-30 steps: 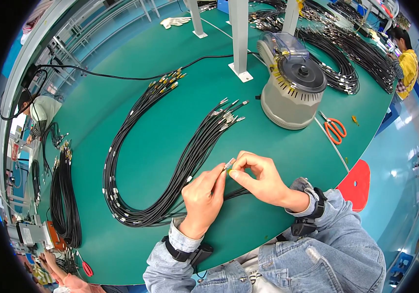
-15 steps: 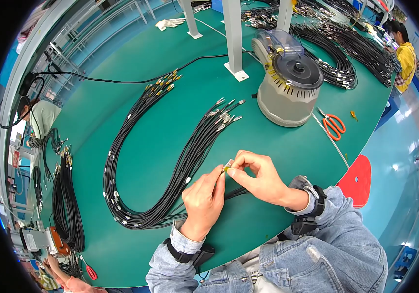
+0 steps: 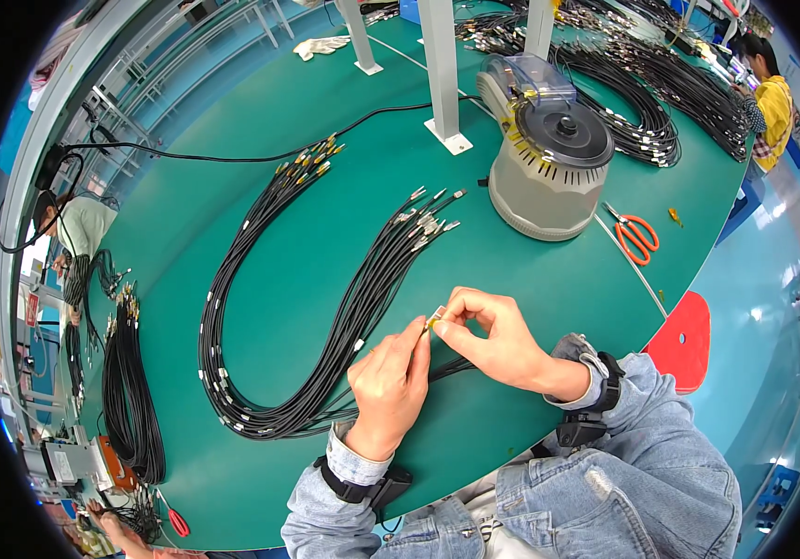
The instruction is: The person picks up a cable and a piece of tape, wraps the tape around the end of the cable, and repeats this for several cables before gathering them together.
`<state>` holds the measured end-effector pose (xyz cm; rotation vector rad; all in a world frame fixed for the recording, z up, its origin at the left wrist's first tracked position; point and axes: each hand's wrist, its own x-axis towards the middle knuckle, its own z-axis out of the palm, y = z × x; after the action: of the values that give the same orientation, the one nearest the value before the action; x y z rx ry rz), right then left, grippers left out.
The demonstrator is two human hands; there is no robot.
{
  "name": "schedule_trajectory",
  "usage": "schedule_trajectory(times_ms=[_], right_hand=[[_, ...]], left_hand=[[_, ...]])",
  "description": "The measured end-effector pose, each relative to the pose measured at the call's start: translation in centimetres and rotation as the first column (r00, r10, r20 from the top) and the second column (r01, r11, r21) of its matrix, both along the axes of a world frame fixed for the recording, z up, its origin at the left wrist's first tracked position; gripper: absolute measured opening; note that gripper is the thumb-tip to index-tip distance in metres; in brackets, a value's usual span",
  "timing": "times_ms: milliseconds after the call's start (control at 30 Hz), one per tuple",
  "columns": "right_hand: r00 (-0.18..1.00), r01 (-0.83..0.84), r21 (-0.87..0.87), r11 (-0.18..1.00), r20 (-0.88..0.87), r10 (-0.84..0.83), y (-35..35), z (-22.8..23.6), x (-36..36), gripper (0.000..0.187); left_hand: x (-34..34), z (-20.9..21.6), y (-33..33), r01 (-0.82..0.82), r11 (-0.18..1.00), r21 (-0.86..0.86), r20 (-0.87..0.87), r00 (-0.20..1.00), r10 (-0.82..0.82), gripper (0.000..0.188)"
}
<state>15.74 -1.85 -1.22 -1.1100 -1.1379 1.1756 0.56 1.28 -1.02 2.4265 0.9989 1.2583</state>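
Note:
My left hand [image 3: 387, 384] is closed on a black cable [image 3: 453, 369] just below its end, thumb and forefinger pressed together. A small silver connector [image 3: 439, 313] sticks up between the two hands. My right hand [image 3: 502, 343] pinches at the connector, thumb against forefinger, where a bit of yellow tape [image 3: 432, 323] shows. Most of the tape is hidden by the fingertips. Beside my left hand, a thick U-shaped bundle of black cables [image 3: 211, 326] lies on the green table [image 3: 362, 484], with connectors at both ends and white labels along it.
A round beige tape dispenser [image 3: 549, 200] stands beyond my hands, near grey posts [image 3: 443, 84]. Orange-handled scissors [image 3: 637, 238] lie to its right. More cable bundles [image 3: 129, 401] are at left and far right. A red stool [image 3: 681, 343] stands by the edge. Other people work around.
My hands keep the same grip on the cable and tape. The view has shifted very slightly. At lower left, another person's hand and arm have moved a little.

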Motion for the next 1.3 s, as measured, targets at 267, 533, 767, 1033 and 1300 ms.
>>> schedule_trajectory(times_ms=[267,533,767,1033,1300], right_hand=[[1.000,0.008,-0.027,1.000,0.019,-0.008,0.0,0.0,0.0,0.012],[1.000,-0.027,-0.040,0.999,0.001,0.028,0.0,0.0,0.1,0.011],[0.997,-0.071,0.034,0.997,-0.006,0.071,-0.2,0.4,0.2,0.009],[0.996,-0.079,-0.003,0.997,-0.041,0.078,-0.3,0.3,0.3,0.008],[0.988,-0.111,-0.050,0.993,-0.111,0.105,-0.3,0.3,0.5,0.009]], left_hand=[[-0.1,-0.3,-0.1,0.003,1.000,0.010,-0.006,1.000,-0.003,0.024],[0.0,-0.1,0.0,-0.001,0.995,0.097,0.027,1.000,-0.002,0.025],[-0.1,-0.3,0.2,-0.014,0.995,0.097,0.034,0.999,0.011,0.032],[-0.2,-0.4,0.4,-0.035,0.985,0.167,0.009,0.999,0.034,0.031],[-0.5,-0.7,0.8,-0.031,0.948,0.317,-0.055,0.997,0.051,0.036]])
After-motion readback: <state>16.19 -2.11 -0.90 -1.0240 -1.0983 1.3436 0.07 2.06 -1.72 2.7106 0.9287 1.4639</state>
